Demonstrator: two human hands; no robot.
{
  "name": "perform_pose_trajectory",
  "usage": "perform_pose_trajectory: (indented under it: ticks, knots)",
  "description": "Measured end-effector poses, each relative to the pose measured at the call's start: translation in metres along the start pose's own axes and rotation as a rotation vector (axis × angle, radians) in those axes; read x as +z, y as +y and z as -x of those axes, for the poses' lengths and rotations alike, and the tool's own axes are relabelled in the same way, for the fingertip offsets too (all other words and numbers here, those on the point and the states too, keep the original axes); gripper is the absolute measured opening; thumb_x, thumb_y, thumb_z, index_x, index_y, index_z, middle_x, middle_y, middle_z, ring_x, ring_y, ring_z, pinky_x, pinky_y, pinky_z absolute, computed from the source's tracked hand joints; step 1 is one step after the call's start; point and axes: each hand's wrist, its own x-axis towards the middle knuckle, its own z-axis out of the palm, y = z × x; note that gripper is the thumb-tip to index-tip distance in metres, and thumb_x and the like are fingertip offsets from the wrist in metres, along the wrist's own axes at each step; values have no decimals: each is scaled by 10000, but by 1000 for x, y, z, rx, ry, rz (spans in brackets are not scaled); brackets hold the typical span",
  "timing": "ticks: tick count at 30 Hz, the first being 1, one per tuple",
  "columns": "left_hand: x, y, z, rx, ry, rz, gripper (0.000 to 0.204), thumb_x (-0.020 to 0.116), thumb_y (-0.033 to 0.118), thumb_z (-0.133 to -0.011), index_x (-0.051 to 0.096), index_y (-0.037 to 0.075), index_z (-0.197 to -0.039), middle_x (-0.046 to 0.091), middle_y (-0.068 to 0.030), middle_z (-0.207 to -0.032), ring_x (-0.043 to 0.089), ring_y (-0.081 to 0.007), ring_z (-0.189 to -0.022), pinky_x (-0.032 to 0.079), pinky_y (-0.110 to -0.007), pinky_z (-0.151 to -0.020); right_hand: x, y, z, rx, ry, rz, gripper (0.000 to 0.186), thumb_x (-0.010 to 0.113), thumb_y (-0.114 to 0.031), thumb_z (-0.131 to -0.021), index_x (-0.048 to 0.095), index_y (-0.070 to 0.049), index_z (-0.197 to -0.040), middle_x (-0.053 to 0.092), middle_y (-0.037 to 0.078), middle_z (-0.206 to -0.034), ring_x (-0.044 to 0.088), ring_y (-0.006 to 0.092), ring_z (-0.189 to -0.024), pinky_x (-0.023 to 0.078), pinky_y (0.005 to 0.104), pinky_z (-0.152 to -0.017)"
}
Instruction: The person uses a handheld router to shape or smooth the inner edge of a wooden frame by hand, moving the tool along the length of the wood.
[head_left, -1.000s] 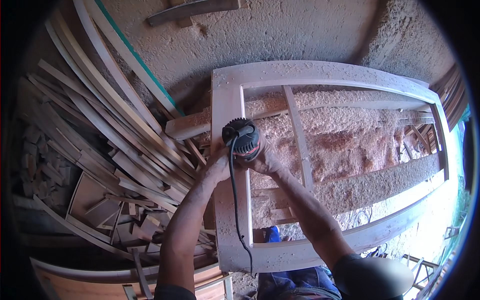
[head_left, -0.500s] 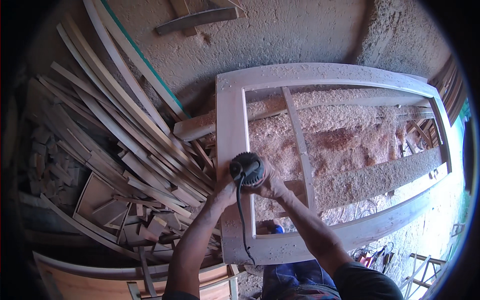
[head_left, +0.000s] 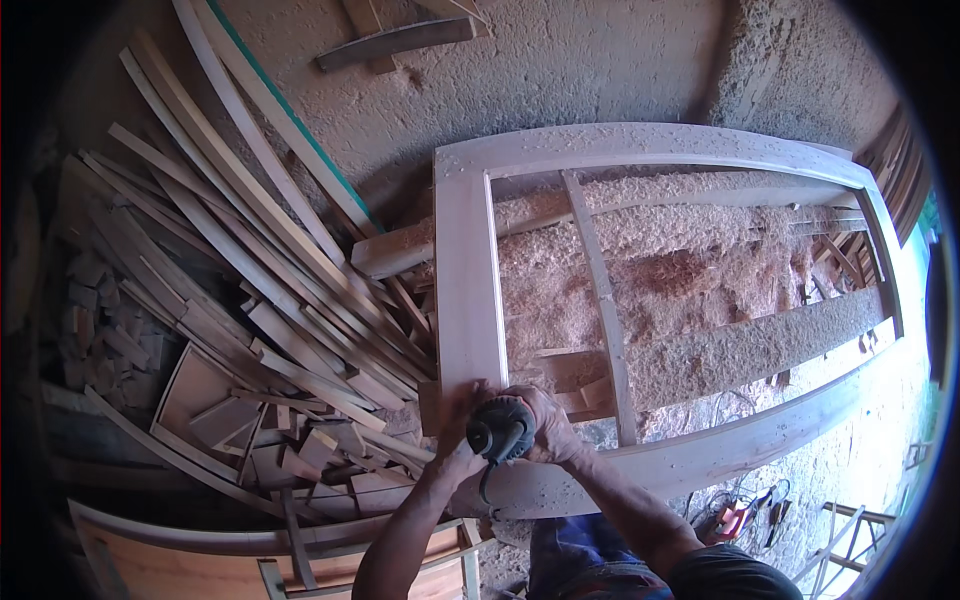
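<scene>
Both my hands grip a black, round-topped corded power tool (head_left: 503,430), seen end-on from above with vents around its rim. My left hand (head_left: 456,447) is closed on its left side and my right hand (head_left: 552,427) wraps its right side. The tool is over the near left corner of a pale wooden door frame (head_left: 466,270), at the inner edge of the left rail. Its base and whatever touches the wood are hidden under the body and my hands. A dark cord hangs from it toward me.
Wood shavings (head_left: 680,270) lie heaped beneath the frame, and a thin crosspiece (head_left: 597,300) spans its opening. Long boards (head_left: 240,220) and offcuts pile up at left. An orange-brown panel (head_left: 170,565) lies at lower left. Tools and cables (head_left: 735,520) rest at lower right.
My hands and the power tool have moved toward me along the left rail, from its middle to the near corner. The grip looks the same.
</scene>
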Motion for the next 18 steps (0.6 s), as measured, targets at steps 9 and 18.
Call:
perform_pose_trajectory:
  ticks: [9, 18]
  knots:
    - [40, -8, -59, 65, 151, 60, 361, 504, 389, -1132, 614, 87, -1298, 715, -61, -1166, 727, -173, -1042, 622, -332, -899, -15, 18, -24, -86, 11, 35, 813, 945, -302, -656, 589, -139, -1369, 650, 139, -1247, 651, 366, -1166, 490, 480, -1045]
    - [112, -6, -104, -586, 1102, -2962, 689, 783, 242, -894, 489, 150, -1511, 591, -98, -1436, 699, -305, -1153, 608, -386, -907, -27, 39, -62, -115, 37, 132, 825, 992, -316, -640, 594, -84, -1324, 666, 138, -1200, 682, 345, -1129, 532, 439, -1013]
